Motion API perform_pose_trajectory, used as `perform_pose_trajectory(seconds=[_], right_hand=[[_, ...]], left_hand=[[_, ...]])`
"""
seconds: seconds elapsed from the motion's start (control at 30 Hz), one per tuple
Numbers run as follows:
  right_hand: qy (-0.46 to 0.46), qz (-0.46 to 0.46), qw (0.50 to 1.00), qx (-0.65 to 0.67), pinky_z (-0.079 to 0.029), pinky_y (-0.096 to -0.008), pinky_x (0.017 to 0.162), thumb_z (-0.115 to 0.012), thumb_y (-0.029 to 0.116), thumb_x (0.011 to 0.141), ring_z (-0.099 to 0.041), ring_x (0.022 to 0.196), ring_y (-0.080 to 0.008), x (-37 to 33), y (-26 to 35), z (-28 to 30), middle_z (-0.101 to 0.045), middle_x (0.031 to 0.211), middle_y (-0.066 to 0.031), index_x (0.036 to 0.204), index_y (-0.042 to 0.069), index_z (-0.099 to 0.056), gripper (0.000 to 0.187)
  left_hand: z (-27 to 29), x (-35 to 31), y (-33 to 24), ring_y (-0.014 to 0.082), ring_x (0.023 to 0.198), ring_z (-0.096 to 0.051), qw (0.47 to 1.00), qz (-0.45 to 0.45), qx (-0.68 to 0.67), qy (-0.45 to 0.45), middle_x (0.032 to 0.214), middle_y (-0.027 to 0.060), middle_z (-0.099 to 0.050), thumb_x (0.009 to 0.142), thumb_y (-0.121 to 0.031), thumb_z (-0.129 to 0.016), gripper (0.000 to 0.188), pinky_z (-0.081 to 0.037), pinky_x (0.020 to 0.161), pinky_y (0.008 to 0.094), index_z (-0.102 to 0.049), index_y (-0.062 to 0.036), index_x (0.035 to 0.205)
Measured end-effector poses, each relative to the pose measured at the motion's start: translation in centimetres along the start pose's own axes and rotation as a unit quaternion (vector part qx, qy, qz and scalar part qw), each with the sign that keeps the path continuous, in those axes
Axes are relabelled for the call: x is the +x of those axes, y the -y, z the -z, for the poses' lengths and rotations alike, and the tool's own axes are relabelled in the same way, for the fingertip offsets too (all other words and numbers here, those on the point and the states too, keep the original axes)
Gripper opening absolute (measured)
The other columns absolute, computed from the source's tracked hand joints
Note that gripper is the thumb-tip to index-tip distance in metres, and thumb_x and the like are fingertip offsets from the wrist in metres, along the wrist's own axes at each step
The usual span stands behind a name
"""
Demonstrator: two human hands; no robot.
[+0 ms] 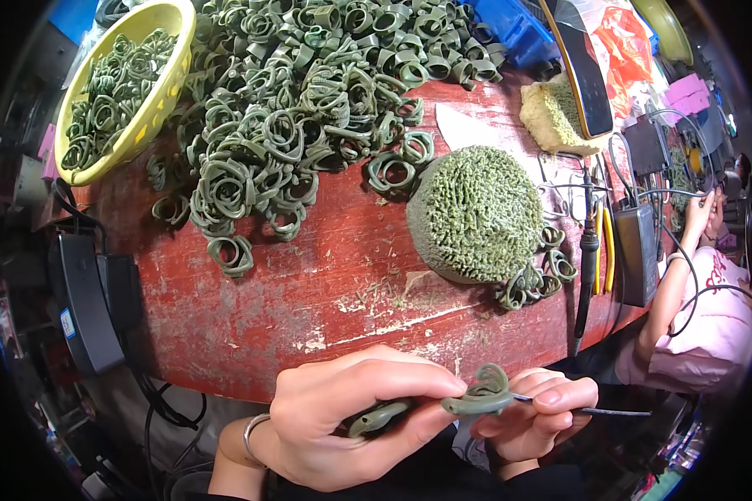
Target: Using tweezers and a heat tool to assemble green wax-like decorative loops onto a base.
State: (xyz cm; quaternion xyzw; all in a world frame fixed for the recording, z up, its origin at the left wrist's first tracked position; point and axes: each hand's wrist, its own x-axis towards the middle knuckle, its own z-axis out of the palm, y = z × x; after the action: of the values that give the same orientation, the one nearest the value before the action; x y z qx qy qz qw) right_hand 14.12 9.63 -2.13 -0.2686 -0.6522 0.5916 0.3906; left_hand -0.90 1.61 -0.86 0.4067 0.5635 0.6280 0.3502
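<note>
Near the table's front edge, my left hand [355,417] pinches a green wax ring [481,394] with a curled, looping top between thumb and fingertips. A second green piece [379,417] is tucked in the palm of that hand, partly hidden by the fingers. My right hand [539,413] is closed on a thin metal pick [614,412], whose tip meets the right side of the ring. Ahead of the hands stands a round green block [480,213] with a rough, grooved top. Several small green rings [536,280] lie against its right side.
A big heap of green rings [284,108] covers the back of the red table [251,326]. A yellow basket [180,71] of similar pieces stands back left. At right are a sponge-like block [551,117], a phone [578,71], yellow-handled pliers [607,250], cables, and another person's arm [668,292].
</note>
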Motion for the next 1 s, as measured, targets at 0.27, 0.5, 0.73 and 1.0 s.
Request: perform_pose_trajectory(seconds=[0.27,0.5,0.73,1.0], right_hand=[[0.003,0.044,0.999,-0.009,-0.04,-0.0211,0.042,-0.044,0.044,0.081,-0.049,0.044,-0.0119,0.0,-0.3,0.3,-0.048,0.052,-0.0051,0.078,0.008,-0.034,0.037],[-0.109,0.033,0.991,-0.072,-0.041,-0.0223,0.043,-0.045,0.045,0.081,-0.048,0.045,-0.0108,-1.2,-1.0,-0.5,-0.048,0.052,-0.0056,0.078,0.008,-0.034,0.039],[-0.067,0.037,0.996,-0.053,-0.041,-0.0229,0.043,-0.046,0.045,0.08,-0.047,0.045,-0.01,-1.1,-0.4,-0.8,-0.045,0.051,-0.0042,0.077,0.008,-0.034,0.04],[-0.088,0.054,0.992,-0.068,-0.038,-0.0203,0.041,-0.044,0.043,0.082,-0.046,0.043,-0.0102,-1.5,-1.0,-0.1,-0.044,0.051,-0.003,0.076,0.009,-0.035,0.037]], left_hand=[[-0.6,0.1,-0.8,0.0218,0.07,-0.062,0.999,0.043,-0.025,-0.012,0.074,0.0185,-0.061,0.066,0.007,-0.063,0.016,-0.051,0.061,0.0278,-0.055,0.0041,0.079],[-0.6,0.1,-1.3,0.024,0.074,-0.063,0.997,0.075,-0.024,-0.011,0.076,0.0183,-0.061,0.067,0.008,-0.061,0.014,-0.051,0.063,0.0288,-0.055,0.0045,0.079],[-0.3,-0.3,-0.5,0.0258,0.074,-0.062,0.998,0.034,-0.053,-0.005,0.075,0.0184,-0.061,0.068,0.008,-0.06,0.013,-0.051,0.063,0.0306,-0.055,0.0049,0.079],[-0.7,-0.4,-0.4,0.0268,0.075,-0.062,0.995,0.004,-0.101,-0.014,0.075,0.019,-0.06,0.069,0.007,-0.06,0.014,-0.051,0.063,0.0328,-0.053,0.0045,0.081]])
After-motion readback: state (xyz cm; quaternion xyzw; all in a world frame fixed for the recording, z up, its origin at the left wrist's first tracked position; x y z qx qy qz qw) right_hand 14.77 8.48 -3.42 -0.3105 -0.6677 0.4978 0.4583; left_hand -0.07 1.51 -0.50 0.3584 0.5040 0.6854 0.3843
